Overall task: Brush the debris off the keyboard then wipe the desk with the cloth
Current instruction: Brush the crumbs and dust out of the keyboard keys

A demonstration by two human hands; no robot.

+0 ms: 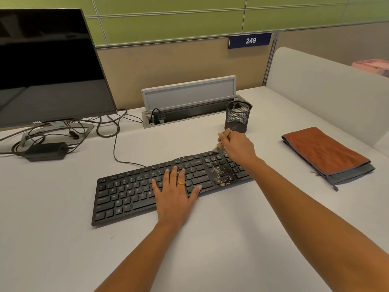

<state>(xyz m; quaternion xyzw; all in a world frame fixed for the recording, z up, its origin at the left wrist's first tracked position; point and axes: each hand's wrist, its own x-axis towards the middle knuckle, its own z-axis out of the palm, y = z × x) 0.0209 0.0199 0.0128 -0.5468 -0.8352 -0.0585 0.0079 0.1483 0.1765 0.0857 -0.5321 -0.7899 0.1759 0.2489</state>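
Far left: a dark monitor stands on the table, screen blank. Loose cables run beneath it, and a black power adapter lies in front of its stand.

Centre left: a black keyboard lies at a slant on the table, its right end farther from the viewer. Its cord leads off toward the back of the table.

Centre: the left hand rests flat on the middle keys, palm down, grip spread and holding nothing. A gold ring is on one finger. Behind, at the back edge of the table, a grey cable tray stands with its lid raised.

Centre right: tan debris is scattered over the keys toward the right end of the keyboard. The right hand is above the far right corner of the keyboard, its grip pinched on a small brush with a pale wooden handle. The bristles point down at the top row of keys; actual contact cannot be confirmed. A black mesh pen cup stands just behind this hand.

Right: a folded cloth, rust-orange on top with grey beneath, lies flat on the table, well apart from the keyboard and untouched. A blue sign reading 249 is fixed to the partition above.
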